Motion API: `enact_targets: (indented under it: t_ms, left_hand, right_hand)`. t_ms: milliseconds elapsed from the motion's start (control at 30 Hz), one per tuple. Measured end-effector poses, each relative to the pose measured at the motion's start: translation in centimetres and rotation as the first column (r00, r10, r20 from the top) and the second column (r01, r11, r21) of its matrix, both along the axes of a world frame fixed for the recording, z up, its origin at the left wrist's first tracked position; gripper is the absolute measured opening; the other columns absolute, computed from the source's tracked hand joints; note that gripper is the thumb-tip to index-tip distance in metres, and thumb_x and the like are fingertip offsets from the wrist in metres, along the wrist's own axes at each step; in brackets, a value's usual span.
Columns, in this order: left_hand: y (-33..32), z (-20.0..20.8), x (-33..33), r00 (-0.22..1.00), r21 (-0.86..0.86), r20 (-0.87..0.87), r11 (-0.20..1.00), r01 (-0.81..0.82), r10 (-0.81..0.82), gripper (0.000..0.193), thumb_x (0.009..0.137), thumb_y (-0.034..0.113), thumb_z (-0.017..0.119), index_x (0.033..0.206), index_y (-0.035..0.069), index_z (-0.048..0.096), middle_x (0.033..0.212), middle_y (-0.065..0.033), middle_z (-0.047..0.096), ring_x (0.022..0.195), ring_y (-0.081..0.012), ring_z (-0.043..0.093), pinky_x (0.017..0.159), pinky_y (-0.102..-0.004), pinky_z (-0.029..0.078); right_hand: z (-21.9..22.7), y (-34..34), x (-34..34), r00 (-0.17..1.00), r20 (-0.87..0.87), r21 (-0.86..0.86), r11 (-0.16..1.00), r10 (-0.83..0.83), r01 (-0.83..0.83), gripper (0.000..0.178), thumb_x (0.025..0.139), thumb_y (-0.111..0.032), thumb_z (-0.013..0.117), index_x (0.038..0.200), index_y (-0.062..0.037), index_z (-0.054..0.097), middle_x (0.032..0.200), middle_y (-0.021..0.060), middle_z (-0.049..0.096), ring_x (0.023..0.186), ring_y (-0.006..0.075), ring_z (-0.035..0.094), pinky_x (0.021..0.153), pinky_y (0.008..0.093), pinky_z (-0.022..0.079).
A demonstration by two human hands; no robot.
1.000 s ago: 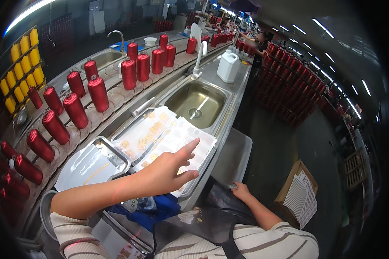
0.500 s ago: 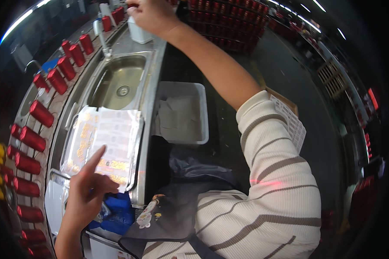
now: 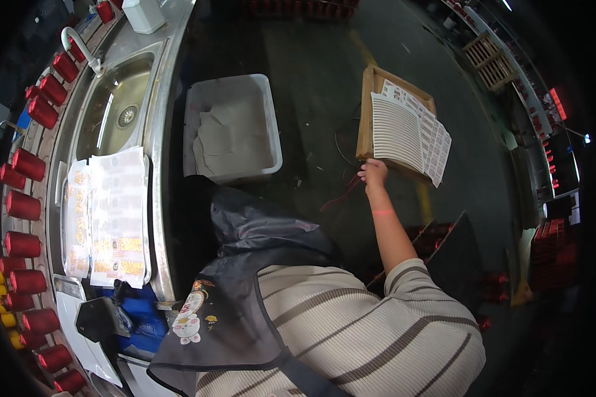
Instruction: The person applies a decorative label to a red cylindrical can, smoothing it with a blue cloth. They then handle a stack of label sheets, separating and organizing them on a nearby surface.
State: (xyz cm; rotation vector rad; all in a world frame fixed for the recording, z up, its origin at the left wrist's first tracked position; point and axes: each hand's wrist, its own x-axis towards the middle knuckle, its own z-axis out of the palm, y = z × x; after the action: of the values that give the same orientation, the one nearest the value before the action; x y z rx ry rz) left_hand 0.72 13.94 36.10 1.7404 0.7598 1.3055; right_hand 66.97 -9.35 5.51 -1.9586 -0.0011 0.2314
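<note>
My right hand (image 3: 373, 173) is stretched out to the right, its fingers closed at the near left corner of a shallow wooden tray (image 3: 367, 129). A fanned stack of white decal sheets (image 3: 397, 129) lies in the tray, and more printed sheets (image 3: 437, 149) stick out past its right side. My left hand is out of view. On the steel counter to the left, printed decal sheets (image 3: 118, 198) with orange lettering lie in a metal tray (image 3: 148, 231), partly overlapping and looking wet.
Beyond the tray of sheets is a steel sink (image 3: 122, 92) with a white tap (image 3: 79, 46). Red bottles (image 3: 23, 205) line the counter's left. A white plastic bin (image 3: 271, 126) with paper scraps stands below. A blue item (image 3: 142, 324) lies near the counter's front.
My right hand has swung from above the far counter to the wooden tray on the right. My left hand has left the view. The whole view has turned rightward.
</note>
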Motion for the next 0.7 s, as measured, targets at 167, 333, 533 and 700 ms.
enact_targets:
  t_ms: [167, 333, 533, 700]
  left_hand:
    - [-0.9, -3.1, 3.0, 0.995, -0.132, -0.098, 0.991, -0.027, 0.014, 0.054, 0.094, 0.020, 0.053, 0.142, 0.000, 0.039, 0.106, -0.0132, 0.058, 0.088, -0.0223, 0.062, 0.087, -0.0361, 0.049]
    - [-0.5, -4.2, 4.7, 0.993, -0.183, -0.117, 0.983, -0.011, -0.011, 0.053, 0.095, 0.023, 0.051, 0.142, 0.000, 0.040, 0.110, -0.0138, 0.058, 0.091, -0.0227, 0.063, 0.087, -0.0362, 0.050]
    - [0.8, -3.1, 6.2, 0.987, -0.112, -0.147, 0.993, 0.047, -0.063, 0.053, 0.097, 0.027, 0.049, 0.143, 0.001, 0.040, 0.115, -0.0145, 0.057, 0.094, -0.0232, 0.064, 0.088, -0.0364, 0.051]
    - [2.8, -1.7, 7.5, 0.979, -0.030, -0.160, 0.992, 0.122, -0.126, 0.053, 0.098, 0.030, 0.047, 0.143, 0.001, 0.040, 0.119, -0.0151, 0.057, 0.096, -0.0237, 0.064, 0.088, -0.0366, 0.052]
  right_hand:
    - [-3.0, -4.0, 10.3, 0.887, -0.309, -0.009, 0.934, -0.343, 0.358, 0.033, 0.085, -0.019, 0.061, 0.114, -0.0028, 0.057, 0.114, 0.0194, 0.058, 0.100, 0.0312, 0.063, 0.076, 0.0450, 0.051]
    - [-4.6, -1.4, 15.7, 0.781, -0.559, 0.299, 0.811, -0.279, 0.504, 0.038, 0.090, -0.027, 0.054, 0.122, -0.0073, 0.055, 0.134, 0.0177, 0.050, 0.119, 0.0339, 0.050, 0.097, 0.0512, 0.039]
    - [-3.9, 0.0, 16.0, 0.814, -0.554, 0.372, 0.823, -0.175, 0.430, 0.030, 0.091, -0.028, 0.053, 0.117, -0.0127, 0.056, 0.120, 0.0098, 0.059, 0.102, 0.0273, 0.059, 0.082, 0.0429, 0.047]
    - [-3.5, -1.8, 16.1, 0.734, -0.641, 0.410, 0.707, -0.226, 0.576, 0.040, 0.090, -0.034, 0.060, 0.116, -0.0032, 0.051, 0.107, 0.0081, 0.056, 0.087, 0.0214, 0.055, 0.069, 0.0342, 0.049]
